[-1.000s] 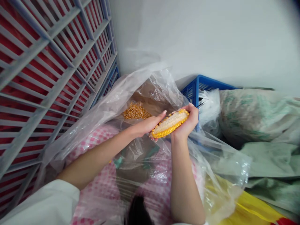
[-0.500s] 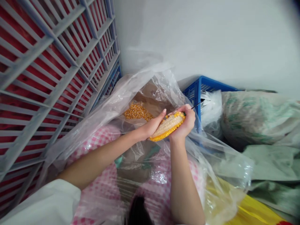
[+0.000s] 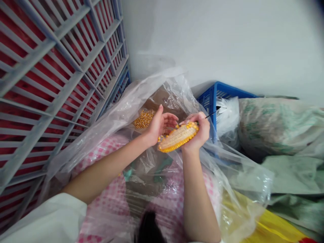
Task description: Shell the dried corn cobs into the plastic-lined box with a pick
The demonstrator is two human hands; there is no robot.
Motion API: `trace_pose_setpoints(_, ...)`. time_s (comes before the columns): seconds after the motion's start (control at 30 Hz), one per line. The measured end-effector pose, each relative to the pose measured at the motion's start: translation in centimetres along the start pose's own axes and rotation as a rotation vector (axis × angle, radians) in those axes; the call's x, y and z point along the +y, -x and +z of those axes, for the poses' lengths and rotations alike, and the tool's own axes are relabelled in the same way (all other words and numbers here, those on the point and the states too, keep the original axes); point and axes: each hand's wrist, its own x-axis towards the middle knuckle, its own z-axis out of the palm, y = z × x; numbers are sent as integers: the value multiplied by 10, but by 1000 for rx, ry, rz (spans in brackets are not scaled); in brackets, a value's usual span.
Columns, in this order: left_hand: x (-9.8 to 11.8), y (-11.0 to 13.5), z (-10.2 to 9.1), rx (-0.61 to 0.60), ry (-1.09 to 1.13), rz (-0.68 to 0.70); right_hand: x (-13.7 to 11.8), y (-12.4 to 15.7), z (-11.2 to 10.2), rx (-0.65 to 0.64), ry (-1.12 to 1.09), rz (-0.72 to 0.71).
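A partly stripped corn cob (image 3: pixel 178 136) lies tilted in my right hand (image 3: pixel 198 131), which is wrapped round its upper right end. The pale bare core faces me, with yellow kernels left along its edges. A thin dark rod (image 3: pixel 210 115) sticks out past my right fingers; the rest of it is hidden. My left hand (image 3: pixel 160 126) is beside the cob's left end, fingers apart and thumb up, with a few loose kernels near the palm. Below and beyond my hands, a heap of corn kernels (image 3: pixel 143 119) rests in a clear plastic bag (image 3: pixel 149 84) spread across my lap.
A grey slatted crate (image 3: pixel 68 77) with red behind its slats stands on the left. At the right are a blue crate (image 3: pixel 215 98), a stuffed woven sack (image 3: pixel 273 125), green cloth (image 3: pixel 296 175) and yellow sheeting (image 3: pixel 275 226). A white wall (image 3: pixel 227 40) rises behind.
My left hand has come off the corn cob and moved a little left, its fingers opening. Loose kernels show at the cob's left end. My right hand keeps its hold.
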Motion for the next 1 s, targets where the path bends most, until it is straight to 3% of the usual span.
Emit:
trace_pose_setpoints(0.13, 3, -2, -3, 156, -129, 95, -6, -8, -8, 29, -109, 14)
trace_pose_setpoints(0.23, -3, -2, 4, 61, -158, 77, -6, -10, -9, 32, -162, 37)
trace_pose_setpoints(0.37, -12, -3, 14, -48, -21, 14, 2, -2, 0, -16, -181, 94)
trace_pose_setpoints(0.57, -7, -2, 16, -16, 22, 6, 13, 6, 14, -74, -187, 194)
trace_pose_setpoints(0.73, 4, 6, 6, -7, -225, -15, 6, -4, 5, -73, -148, 181)
trace_pose_setpoints(0.83, 8, 13, 2, -156, -348, -189, -1, -11, -4, -45, -94, 173)
trace_pose_setpoints(0.93, 5, 17, 4, -361, -318, -337, -8, -15, -9, -3, -62, 197)
trace_pose_setpoints(1.0, -1, 16, 7, -371, -289, -346, -11, -16, -9, 33, -68, 235)
